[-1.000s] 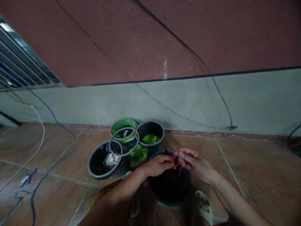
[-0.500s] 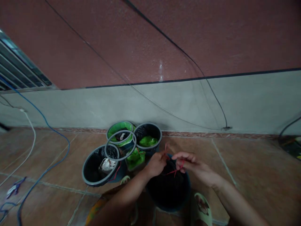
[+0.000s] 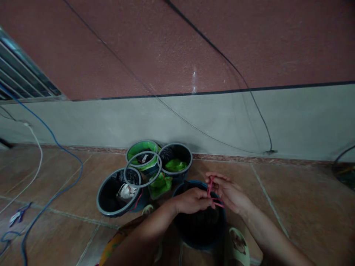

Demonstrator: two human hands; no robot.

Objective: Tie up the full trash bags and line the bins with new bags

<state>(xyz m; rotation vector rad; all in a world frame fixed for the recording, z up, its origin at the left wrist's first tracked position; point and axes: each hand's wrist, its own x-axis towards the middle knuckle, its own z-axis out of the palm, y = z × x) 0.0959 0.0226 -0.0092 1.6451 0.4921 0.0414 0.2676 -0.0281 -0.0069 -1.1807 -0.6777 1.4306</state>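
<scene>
Here, a red string [image 3: 210, 189] stands over the dark bin [image 3: 198, 246] at lower centre, pinched in the left hand [image 3: 191, 201]. The right hand [image 3: 230, 192] has half-curled fingers at the string's upper end; whether they grip it, I cannot tell. Left of centre, a grey ring [image 3: 160, 168] lies across other lined bins [image 3: 108, 212], beside a green bag [image 3: 160, 186]. A blue cable [image 3: 80, 170] crosses the tiled floor [image 3: 305, 207] at lower left.

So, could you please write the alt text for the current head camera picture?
A left hand pinches a red string over a dark bucket, the right hand at its upper end. To the left on the tiled floor, three bins stand with plastic inside, a grey ring lying across two.
</scene>
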